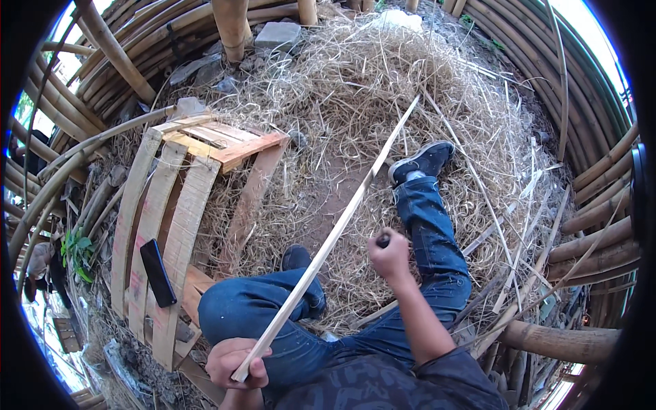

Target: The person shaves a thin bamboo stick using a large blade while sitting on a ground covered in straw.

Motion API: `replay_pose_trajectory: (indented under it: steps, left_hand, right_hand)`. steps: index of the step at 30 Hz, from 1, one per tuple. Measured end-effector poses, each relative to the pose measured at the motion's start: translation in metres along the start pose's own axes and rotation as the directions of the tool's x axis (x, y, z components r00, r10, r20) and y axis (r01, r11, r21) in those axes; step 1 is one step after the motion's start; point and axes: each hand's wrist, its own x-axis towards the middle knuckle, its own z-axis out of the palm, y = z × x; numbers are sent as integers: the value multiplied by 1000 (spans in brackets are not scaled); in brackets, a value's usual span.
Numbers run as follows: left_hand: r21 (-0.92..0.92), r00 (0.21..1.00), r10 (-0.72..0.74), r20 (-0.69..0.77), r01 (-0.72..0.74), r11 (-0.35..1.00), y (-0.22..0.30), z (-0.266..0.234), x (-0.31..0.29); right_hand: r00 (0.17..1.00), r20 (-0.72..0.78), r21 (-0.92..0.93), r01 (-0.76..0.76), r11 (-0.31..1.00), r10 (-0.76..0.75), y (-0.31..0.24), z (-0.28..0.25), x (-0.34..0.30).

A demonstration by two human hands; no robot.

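Observation:
A long, pale split-bamboo strip (336, 229) runs slantwise from my lap to the shavings ahead. My left hand (232, 363) is closed round its near end, above my bent left knee. Over my right thigh, my right hand (392, 258) makes a fist round a dark handle (383, 240), whose rounded end shows above the fingers. The rest of that tool is hidden, so its kind cannot be told. The right fist is apart from the strip, to its right.
Curly bamboo shavings (342, 75) cover the ground around my legs. A wooden crate (184, 198) stands at the left with a black phone (158, 273) on it. Bamboo poles (594, 171) line the right side, and a thick pole (560, 342) juts in nearby. A grey block (279, 35) lies at the far side.

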Motion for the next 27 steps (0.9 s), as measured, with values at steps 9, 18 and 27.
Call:
replay_pose_trajectory:
  steps: [9, 18, 27]
  left_hand:
    - [161, 943, -333, -2, 329, 930, 11, -18, -26]
    - [255, 990, -58, 128, 23, 967, 0, -8, -6]
    - [-17, 973, -190, -129, 190, 982, 6, -16, -20]
  right_hand:
    - [766, 430, 145, 464, 874, -478, -151, -11, -77]
    - [926, 209, -219, 356, 908, -313, -73, 5, -26]
    - [996, -90, -397, -30, 917, -6, -12, 2, 61]
